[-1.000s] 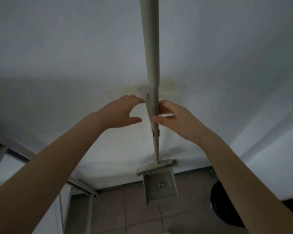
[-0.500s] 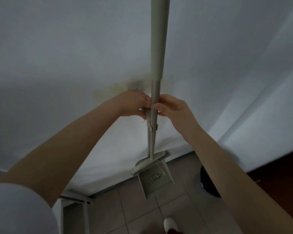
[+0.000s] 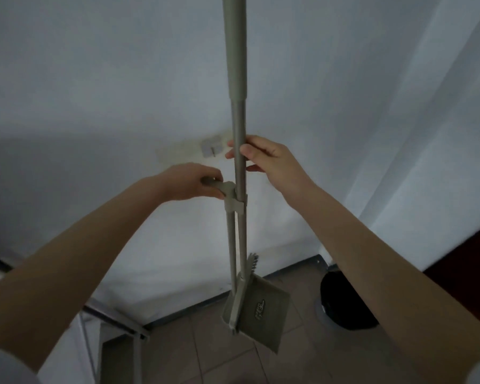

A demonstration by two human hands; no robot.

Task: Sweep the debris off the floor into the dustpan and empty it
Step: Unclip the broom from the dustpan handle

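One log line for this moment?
phase: unclipping set | left hand: on dustpan handle | right hand: on broom pole | dustpan: off floor

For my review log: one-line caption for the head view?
Right hand grips broom handle; left hand holds dustpan handle.

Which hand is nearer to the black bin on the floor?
Right. The right hand holds the broom pole, on the same side as the bin but well above it. The left hand grips the dustpan handle on the pole's far side.
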